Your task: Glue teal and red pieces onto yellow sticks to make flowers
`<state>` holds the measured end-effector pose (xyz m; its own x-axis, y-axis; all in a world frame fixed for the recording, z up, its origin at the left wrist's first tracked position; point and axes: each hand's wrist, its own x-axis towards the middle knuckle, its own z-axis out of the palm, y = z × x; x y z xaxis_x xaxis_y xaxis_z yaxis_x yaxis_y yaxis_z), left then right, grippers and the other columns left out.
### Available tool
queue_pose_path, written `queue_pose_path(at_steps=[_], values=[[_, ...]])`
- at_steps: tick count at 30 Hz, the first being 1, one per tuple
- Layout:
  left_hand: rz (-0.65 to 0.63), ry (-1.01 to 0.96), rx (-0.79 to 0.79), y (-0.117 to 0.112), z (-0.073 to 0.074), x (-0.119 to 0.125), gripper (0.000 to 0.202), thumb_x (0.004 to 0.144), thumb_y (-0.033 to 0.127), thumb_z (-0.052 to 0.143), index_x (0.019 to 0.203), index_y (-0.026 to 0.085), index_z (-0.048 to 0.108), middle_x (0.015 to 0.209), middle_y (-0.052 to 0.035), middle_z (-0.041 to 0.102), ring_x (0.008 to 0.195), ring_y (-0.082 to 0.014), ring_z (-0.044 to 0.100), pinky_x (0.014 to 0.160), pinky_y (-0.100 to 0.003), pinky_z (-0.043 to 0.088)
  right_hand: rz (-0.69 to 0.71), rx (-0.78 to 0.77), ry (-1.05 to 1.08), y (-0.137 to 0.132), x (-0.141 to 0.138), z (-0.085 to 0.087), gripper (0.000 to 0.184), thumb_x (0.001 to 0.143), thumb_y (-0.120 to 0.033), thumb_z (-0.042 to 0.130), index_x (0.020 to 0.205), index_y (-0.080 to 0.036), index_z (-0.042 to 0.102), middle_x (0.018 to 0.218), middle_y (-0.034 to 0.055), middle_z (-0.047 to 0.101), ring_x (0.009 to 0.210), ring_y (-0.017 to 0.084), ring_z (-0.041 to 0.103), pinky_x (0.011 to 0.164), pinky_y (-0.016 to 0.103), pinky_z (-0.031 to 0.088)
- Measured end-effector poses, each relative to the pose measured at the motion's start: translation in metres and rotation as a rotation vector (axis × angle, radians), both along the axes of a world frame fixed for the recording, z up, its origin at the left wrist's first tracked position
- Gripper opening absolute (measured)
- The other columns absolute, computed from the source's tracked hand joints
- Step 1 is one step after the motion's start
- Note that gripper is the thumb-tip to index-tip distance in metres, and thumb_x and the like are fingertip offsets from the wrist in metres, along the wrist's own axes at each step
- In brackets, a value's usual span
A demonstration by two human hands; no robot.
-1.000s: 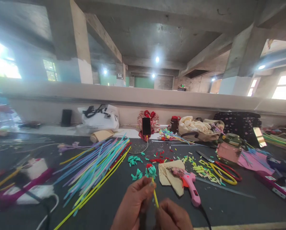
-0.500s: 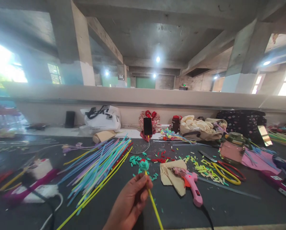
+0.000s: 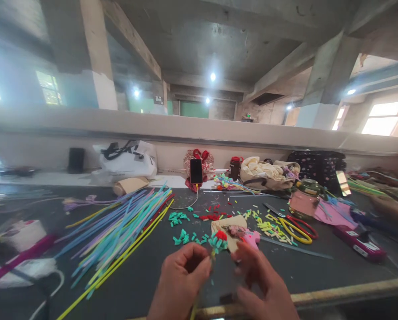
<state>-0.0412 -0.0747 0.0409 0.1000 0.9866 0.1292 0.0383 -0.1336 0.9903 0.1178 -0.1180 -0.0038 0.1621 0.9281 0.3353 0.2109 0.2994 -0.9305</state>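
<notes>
My left hand (image 3: 185,278) pinches the yellow stem of a small pipe-cleaner flower (image 3: 218,241) just below its head. The head is teal-green with a red part on top. My right hand (image 3: 260,280) is just right of the flower, blurred, with thumb and fingers apart and nothing visible between them. Beyond it, a pink hot glue gun (image 3: 251,238) rests on a beige cloth or paper piece (image 3: 234,222), its handle hidden by the hand. Cut green pieces (image 3: 182,238), red pieces (image 3: 212,217) and yellow pieces (image 3: 268,226) are scattered behind the flower.
Long coloured pipe cleaners (image 3: 119,240) lie in a bundle on the left. Scissors (image 3: 297,226) and a glass jar (image 3: 304,200) are on the right. A phone (image 3: 196,171) stands at the back, cable attached. A purple power strip (image 3: 359,243) sits far right.
My right hand has come into view beside the flower. The flower head is lower, and red now shows on it. The camera view has turned slightly right.
</notes>
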Motion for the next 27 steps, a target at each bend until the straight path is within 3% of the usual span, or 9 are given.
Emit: queue_pose_path(at_steps=[4,8,15,23,27], values=[[-0.030,0.194,0.071,-0.005,-0.003,0.005,0.014,0.059,0.025,0.060,0.049,0.016,0.057,0.045,0.0034,0.049,0.047,-0.0102,0.042,0.046,-0.018,0.031,0.170,0.089,0.047,0.017,-0.005,0.024,0.074,0.058,-0.028,0.068,0.123,-0.025,0.033,0.114,0.0082,0.052,0.102,0.022,0.049,0.070,0.027,0.042],[-0.039,0.214,0.061,-0.007,-0.007,0.006,0.014,0.059,0.026,0.061,0.048,0.016,0.058,0.043,0.0032,0.049,0.046,-0.0105,0.042,0.045,-0.018,0.031,0.246,0.113,0.069,0.020,-0.009,0.028,0.077,0.059,-0.036,0.069,0.125,-0.024,0.030,0.118,0.0100,0.048,0.110,0.023,0.042,0.086,0.034,0.037],[-0.037,0.152,0.029,-0.008,-0.010,0.010,0.013,0.057,0.024,0.062,0.047,0.016,0.058,0.042,0.0048,0.045,0.043,-0.0090,0.038,0.044,-0.017,0.029,0.216,0.128,0.119,0.018,-0.015,0.031,0.065,0.063,-0.031,0.067,0.120,-0.024,0.036,0.107,0.0081,0.055,0.103,0.021,0.048,0.086,0.034,0.036],[-0.006,0.138,0.065,-0.003,-0.024,0.013,0.017,0.057,0.028,0.064,0.047,0.016,0.056,0.041,0.0059,0.042,0.042,-0.0081,0.035,0.042,-0.017,0.027,0.181,0.115,0.140,0.018,-0.019,0.034,0.058,0.063,-0.018,0.063,0.116,-0.022,0.041,0.094,0.0048,0.061,0.094,0.018,0.053,0.083,0.030,0.039],[-0.012,0.123,0.045,-0.003,-0.025,0.014,0.018,0.056,0.031,0.064,0.048,0.016,0.056,0.041,0.0056,0.042,0.043,-0.0083,0.035,0.043,-0.017,0.026,0.139,0.132,0.143,0.021,-0.021,0.030,0.055,0.063,-0.023,0.062,0.115,-0.021,0.042,0.089,0.0043,0.062,0.089,0.018,0.055,0.081,0.030,0.040]])
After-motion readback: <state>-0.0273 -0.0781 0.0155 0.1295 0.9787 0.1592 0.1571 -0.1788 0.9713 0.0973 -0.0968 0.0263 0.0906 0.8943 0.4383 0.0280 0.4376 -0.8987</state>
